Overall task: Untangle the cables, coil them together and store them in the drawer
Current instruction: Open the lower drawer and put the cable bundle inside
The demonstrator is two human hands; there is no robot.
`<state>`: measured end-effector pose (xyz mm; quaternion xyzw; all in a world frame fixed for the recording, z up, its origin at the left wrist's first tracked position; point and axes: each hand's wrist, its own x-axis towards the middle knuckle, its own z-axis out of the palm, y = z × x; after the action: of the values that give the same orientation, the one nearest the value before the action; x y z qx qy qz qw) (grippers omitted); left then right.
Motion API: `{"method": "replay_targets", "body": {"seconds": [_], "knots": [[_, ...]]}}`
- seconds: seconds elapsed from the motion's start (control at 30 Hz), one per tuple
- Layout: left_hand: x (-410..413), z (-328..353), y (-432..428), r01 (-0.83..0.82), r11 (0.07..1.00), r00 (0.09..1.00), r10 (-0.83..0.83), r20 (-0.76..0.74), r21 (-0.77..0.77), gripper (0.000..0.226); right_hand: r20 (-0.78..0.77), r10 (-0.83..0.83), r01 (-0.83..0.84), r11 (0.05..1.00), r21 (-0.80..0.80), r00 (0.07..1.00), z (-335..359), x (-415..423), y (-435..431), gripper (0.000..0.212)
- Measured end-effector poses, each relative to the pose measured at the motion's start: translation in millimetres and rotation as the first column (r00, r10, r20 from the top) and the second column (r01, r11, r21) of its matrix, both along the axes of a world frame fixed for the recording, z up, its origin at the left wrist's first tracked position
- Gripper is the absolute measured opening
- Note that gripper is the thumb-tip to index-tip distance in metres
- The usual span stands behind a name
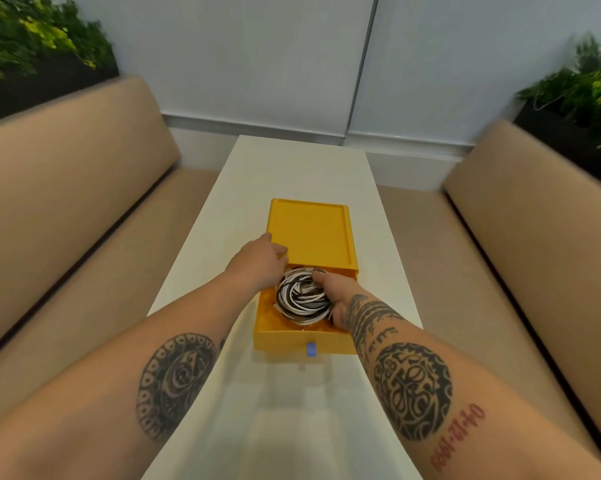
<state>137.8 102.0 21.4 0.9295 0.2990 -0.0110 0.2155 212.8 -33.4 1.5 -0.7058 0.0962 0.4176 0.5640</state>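
The right grip (333,294) clasps the coil (301,299), seating it in the open drawer (278,341), while the left grip (257,259), fingers flat, steadies the case (313,233) on the counter (292,168).

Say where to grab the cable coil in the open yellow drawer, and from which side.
From above: the drawer walls block every side and only the top is open. The cable coil lies flat, so wrap fingers around the whole bundle of loops on its right arc, as the right hand does now.
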Motion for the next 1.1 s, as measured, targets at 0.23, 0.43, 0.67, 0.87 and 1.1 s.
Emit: {"method": "replay_targets", "body": {"seconds": [0.23, 0.43, 0.67, 0.87, 1.1], "knots": [[6, 0, -2, -0.031, 0.998, 0.999, 0.030, 0.022, 0.050, 0.041, 0.242, 0.051, -0.023, 0.993, -0.116, 0.969, -16, 7, 3, 0.061], [9, -4, 2, -0.062, 0.998, 0.998, 0.062, 0.025, 0.024, 0.042, 0.477, 0.492, -0.157, 0.797, -0.583, 0.728, -11, -2, 1, 0.069], [12, -1, 1, -0.034, 0.997, 0.999, 0.036, -0.024, 0.069, 0.042, 0.564, 0.623, -0.101, 0.714, -0.692, 0.542, 1, -14, -9, 0.072], [14, 1, 4, -0.006, 0.995, 0.998, 0.013, -0.069, 0.104, 0.041, 0.478, 0.748, -0.298, 0.637, -0.711, 0.460, 3, -18, -24, 0.105], [13, 4, 7, 0.033, 0.988, 0.992, -0.015, -0.122, 0.149, 0.042, 0.488, 0.742, -0.332, 0.653, -0.681, 0.459, 3, -20, -19, 0.105]]}}
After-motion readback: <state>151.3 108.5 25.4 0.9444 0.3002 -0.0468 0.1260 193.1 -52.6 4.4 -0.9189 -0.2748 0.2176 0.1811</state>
